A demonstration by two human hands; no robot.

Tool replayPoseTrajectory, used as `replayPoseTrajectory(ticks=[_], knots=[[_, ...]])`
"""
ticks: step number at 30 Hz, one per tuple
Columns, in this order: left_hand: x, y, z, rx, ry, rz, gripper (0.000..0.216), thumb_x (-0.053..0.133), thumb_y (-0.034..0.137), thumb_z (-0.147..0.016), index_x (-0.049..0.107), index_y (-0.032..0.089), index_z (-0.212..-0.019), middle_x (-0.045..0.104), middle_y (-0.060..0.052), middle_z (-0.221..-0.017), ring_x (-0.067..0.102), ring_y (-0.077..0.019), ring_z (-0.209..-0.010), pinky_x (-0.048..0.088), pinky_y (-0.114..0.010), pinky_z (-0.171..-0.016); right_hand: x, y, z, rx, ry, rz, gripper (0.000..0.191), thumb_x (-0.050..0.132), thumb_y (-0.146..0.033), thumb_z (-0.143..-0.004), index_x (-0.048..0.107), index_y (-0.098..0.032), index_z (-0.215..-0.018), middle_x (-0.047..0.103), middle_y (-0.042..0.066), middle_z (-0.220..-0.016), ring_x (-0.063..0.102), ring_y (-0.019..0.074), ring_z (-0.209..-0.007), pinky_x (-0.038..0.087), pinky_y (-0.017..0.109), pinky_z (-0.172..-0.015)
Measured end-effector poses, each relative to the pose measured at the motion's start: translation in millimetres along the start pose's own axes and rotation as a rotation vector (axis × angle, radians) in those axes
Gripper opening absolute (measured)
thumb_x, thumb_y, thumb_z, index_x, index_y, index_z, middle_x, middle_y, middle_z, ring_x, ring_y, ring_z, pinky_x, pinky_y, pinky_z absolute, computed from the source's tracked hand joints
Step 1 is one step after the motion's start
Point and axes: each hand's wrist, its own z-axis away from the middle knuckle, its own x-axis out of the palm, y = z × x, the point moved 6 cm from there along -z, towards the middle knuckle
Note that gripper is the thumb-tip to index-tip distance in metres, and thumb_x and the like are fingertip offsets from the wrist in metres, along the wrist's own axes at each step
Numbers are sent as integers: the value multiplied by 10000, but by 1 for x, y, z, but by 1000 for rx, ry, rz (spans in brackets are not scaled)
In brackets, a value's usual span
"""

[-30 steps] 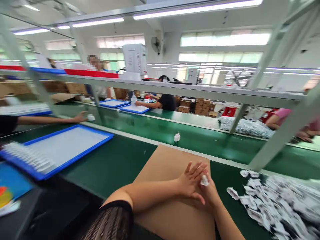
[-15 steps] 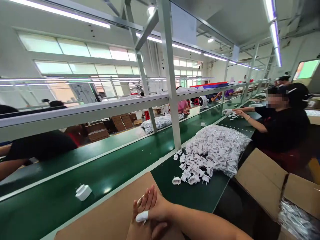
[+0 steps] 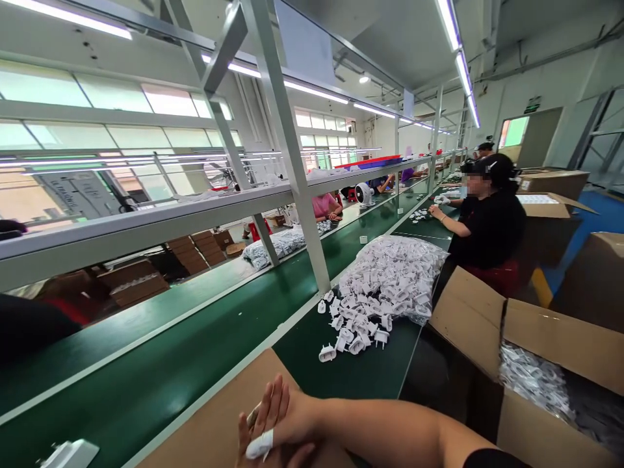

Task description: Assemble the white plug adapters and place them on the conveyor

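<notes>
My right hand (image 3: 280, 416) reaches in from the right, low over a brown cardboard sheet (image 3: 214, 416). Its fingers are stretched out side by side, and a white wrapping (image 3: 260, 444) covers the thumb. Against it from below lies my left hand (image 3: 244, 455), a finger and the thumb extended; the bottom edge cuts off the rest. A small pale patch shows between the fingers, too small to make out. Beyond the hands, loose white plug adapters (image 3: 355, 325) spill from a clear plastic bag (image 3: 400, 266) full of them.
A green conveyor belt (image 3: 195, 351) runs along the left, carrying a white adapter (image 3: 71, 454). A metal post (image 3: 292, 149) rises beside the belt. At right stands an open carton (image 3: 560, 325) with bagged white parts. A co-worker (image 3: 487, 214) in black sits farther along the bench.
My view has swung to the right, showing more cartons there. The white adapter on the belt has shifted toward the lower left corner. My hands stay pressed together.
</notes>
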Motion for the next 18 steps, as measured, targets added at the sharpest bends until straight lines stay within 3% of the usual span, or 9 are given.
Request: replayPoseTrajectory(ticks=[5,12,18], knots=[[-6,5,-7,20,23,20,807,409,493,-1002,125,156,-1678,351,-128,-1676,28,-278,-1629,-33,-592,-1313,7,11,-3,-70,131,-55,800,453,-678,-936,233,-401,-1653,186,-120,-1677,158,227,-1566,392,489,-1230],[-11,2,-15,74,27,14,810,423,464,-995,122,146,-1677,372,-131,-1666,26,-265,-1630,-33,-583,-1318,3,-15,1,45,112,41,870,695,-535,-853,323,-394,-1626,252,-75,-1678,201,262,-1568,375,465,-1235],[-11,2,-12,128,20,21,943,519,576,-938,158,101,-1668,356,-132,-1675,95,-289,-1625,54,-480,-1341,4,-28,11,-66,61,-146,898,535,-729,-818,357,-369,-1621,179,-146,-1665,101,240,-1576,258,462,-1295]])
